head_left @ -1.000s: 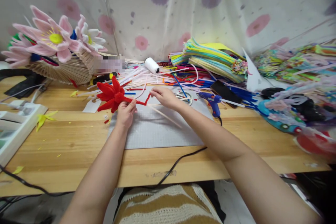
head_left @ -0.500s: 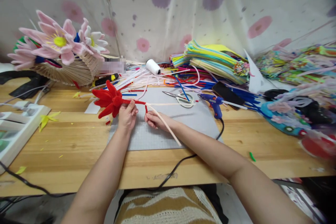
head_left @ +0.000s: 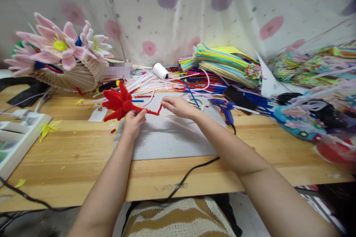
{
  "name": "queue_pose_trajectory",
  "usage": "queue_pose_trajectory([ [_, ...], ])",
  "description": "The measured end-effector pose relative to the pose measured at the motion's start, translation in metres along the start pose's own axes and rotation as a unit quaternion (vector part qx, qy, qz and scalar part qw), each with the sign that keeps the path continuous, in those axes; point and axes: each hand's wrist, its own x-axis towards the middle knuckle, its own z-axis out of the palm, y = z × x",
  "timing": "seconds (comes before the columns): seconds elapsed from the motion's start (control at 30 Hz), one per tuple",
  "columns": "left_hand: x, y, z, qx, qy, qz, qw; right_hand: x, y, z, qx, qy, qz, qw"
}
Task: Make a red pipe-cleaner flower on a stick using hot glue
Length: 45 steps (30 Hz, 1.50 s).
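Observation:
A red fuzzy flower with pointed petals is held up at the left over the grey cutting mat. My left hand pinches its stem just below the bloom. To the right, the stem carries a red pipe cleaner that bends upward at its end. My right hand is closed on that bent end, a little higher than my left hand. Pale strips, blurred, stick out from the stem to the right, below my right hand.
Behind the mat lie scissors, partly hidden, a blue glue gun, a white thread spool and bundled pipe cleaners. Pink and white flowers stand at the left above a power strip. A black cable crosses the table's front.
My right hand has risen from below the stem to above it, swinging the red pipe cleaner's end from pointing down to pointing up. My left hand still holds the flower.

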Motion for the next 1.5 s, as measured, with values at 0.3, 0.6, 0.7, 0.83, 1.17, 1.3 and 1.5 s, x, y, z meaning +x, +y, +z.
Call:
queue_pose_trajectory([
  [0.3,-0.001,0.009,0.009,-0.173,0.063,-0.071,0.98,-0.017,0.01,0.073,0.365,-0.083,0.084,0.924],
  [0.6,0.002,0.003,0.004,0.016,0.128,0.071,0.989,-0.015,-0.026,0.073,0.226,0.07,0.092,0.967],
  [0.7,0.003,0.004,0.0,0.041,0.101,0.065,0.992,-0.009,-0.024,0.041,0.046,0.088,0.082,0.992],
  [0.83,0.001,0.008,-0.001,-0.019,0.039,0.018,0.999,0.001,-0.009,0.018,0.018,0.044,0.067,0.997],
  [1.17,0.001,0.011,0.006,-0.174,0.086,-0.028,0.981,-0.012,0.0,0.067,0.475,-0.189,0.039,0.859],
  [1.3,0.005,0.004,0.003,-0.041,0.138,0.059,0.988,-0.009,-0.01,0.076,0.524,-0.057,0.105,0.844],
  [1.5,0.005,0.002,-0.003,0.134,0.114,0.072,0.982,-0.001,-0.009,0.051,0.063,0.066,0.116,0.989],
])
